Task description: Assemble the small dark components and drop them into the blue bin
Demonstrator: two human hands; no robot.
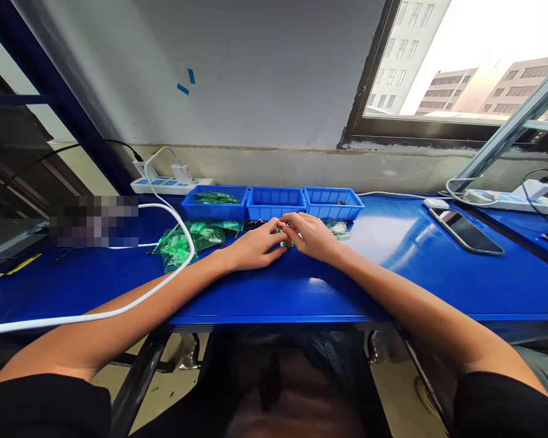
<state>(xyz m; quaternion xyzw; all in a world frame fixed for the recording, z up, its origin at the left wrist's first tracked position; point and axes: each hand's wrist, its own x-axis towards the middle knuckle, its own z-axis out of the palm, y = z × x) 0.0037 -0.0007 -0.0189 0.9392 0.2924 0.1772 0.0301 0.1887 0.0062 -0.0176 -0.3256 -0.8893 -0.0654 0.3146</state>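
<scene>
Over the blue table (274, 292), my left hand (254, 248) and my right hand (314, 237) meet at the fingertips. Between them is a small green circuit board (287, 243), pinched by the fingers of both hands and mostly covered by them. Left of my left hand lie clear plastic bags (176, 246) with green boards inside. A small clear bag (338, 229) rests just behind my right hand. Small dark parts (254, 224) lie behind the fingers, too small to name.
Three blue bins stand along the back: the left bin (214, 211) holds green boards, then a middle bin (276, 210) and a right bin (333, 210) with small dark parts. A white cable (189, 234) arches over my left forearm. A phone (466, 231) lies at right.
</scene>
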